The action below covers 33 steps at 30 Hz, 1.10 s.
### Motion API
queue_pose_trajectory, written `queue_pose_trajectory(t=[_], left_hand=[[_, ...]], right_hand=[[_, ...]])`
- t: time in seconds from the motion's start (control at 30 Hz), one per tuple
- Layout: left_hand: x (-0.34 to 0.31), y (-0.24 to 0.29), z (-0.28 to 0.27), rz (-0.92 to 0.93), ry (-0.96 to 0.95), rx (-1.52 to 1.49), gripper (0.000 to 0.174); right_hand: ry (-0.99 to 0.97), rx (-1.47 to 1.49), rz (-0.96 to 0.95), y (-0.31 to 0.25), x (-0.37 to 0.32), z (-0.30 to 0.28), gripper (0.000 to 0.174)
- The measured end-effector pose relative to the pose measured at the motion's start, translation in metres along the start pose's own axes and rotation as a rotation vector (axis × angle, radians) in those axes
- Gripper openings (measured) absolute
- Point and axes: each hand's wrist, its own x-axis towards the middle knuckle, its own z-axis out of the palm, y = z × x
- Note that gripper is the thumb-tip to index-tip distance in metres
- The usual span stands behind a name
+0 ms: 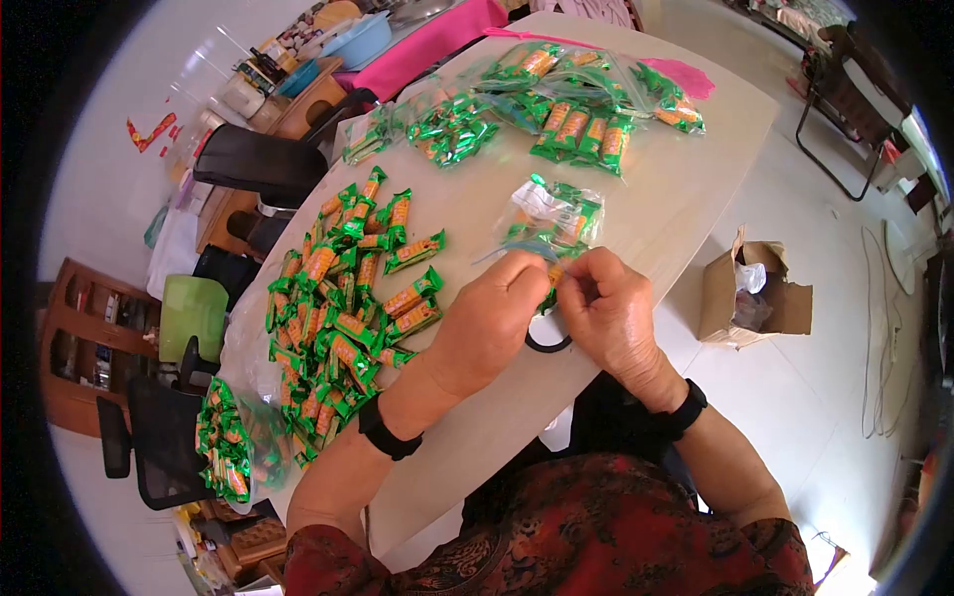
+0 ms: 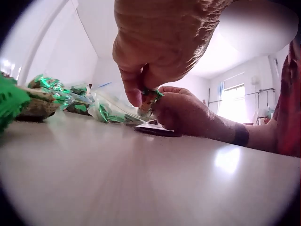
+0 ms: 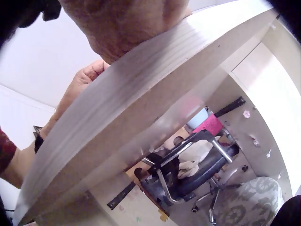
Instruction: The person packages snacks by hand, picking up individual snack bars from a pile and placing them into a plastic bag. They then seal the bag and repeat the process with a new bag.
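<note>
Both hands meet near the table's edge, around a small green-and-orange packet [image 1: 555, 278] [image 2: 147, 101]. My left hand [image 1: 489, 323] [image 2: 162, 42] pinches it from one side, thumb and fingers together. On the other side, my right hand [image 1: 613, 313] [image 2: 181, 110] pinches it with curled fingers. The right wrist view shows the right hand [image 3: 127, 26] above the table edge, the packet hidden. Just beyond the hands lies a clear zip bag [image 1: 549, 211] with packets and a white paper inside. A black loop [image 1: 549, 347] lies on the table below the hands, partly covered.
Loose packets [image 1: 343, 318] are heaped left on the table [image 1: 686, 189]. Filled bags [image 1: 586, 99] lie at the far end, another bag [image 1: 227, 447] at the lower left. An open cardboard box [image 1: 717, 298] stands on the floor at right; chairs [image 1: 164, 437] stand left.
</note>
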Motion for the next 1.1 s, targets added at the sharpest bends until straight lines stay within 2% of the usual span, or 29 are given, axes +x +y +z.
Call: queue_pose_trajectory(t=[0.1,0.3,0.47,0.57,0.7,0.77,0.8,0.87,0.9,0.97,1.0,1.07,1.1], left_hand=[[0.01,0.001,0.006,0.027,-0.035,0.018,0.014],[0.025,-0.014,0.019,-0.037,-0.108,0.172,0.012],[0.037,-0.017,0.028,-0.106,-0.231,0.527,0.008],[0.037,-0.01,0.027,-0.184,-0.257,0.556,0.011],[0.026,-0.002,-0.012,-0.209,-0.249,0.505,0.012],[0.021,-0.006,-0.043,-0.325,-0.215,0.55,0.016],[0.015,-0.018,-0.053,-0.327,-0.213,0.553,0.016],[-0.003,-0.052,-0.063,-0.35,-0.036,0.719,0.008],[-0.012,-0.067,-0.066,-0.358,-0.028,0.72,0.008],[-0.025,-0.091,-0.068,-0.509,-0.223,0.732,0.009],[-0.027,-0.095,-0.067,-0.513,-0.215,0.726,0.009],[-0.03,-0.101,-0.065,-0.602,-0.354,0.726,0.011],[-0.03,-0.102,-0.066,-0.603,-0.347,0.721,0.011]], right_hand=[[0.008,0.009,-0.025,0.004,-0.001,0.001,0.01],[-0.022,0.023,-0.014,0.005,-0.001,0.001,0.01],[-0.041,-0.003,-0.014,0.004,0.0,-0.001,0.01],[-0.016,0.028,-0.016,0.005,-0.001,0.0,0.011],[0.037,0.034,-0.005,0.005,0.0,0.001,0.012],[0.03,0.037,0.002,0.005,0.0,0.001,0.011],[0.023,0.032,0.009,0.005,0.0,0.0,0.01],[0.004,0.026,0.011,0.004,0.0,-0.001,0.01],[0.004,0.029,0.04,0.003,0.0,0.0,0.01],[0.002,0.015,0.082,0.002,0.001,0.0,0.01],[-0.003,0.007,0.076,0.001,0.001,0.0,0.01],[-0.015,-0.016,0.091,-0.001,0.002,-0.001,0.01],[-0.017,-0.023,0.086,-0.001,0.002,-0.001,0.01]])
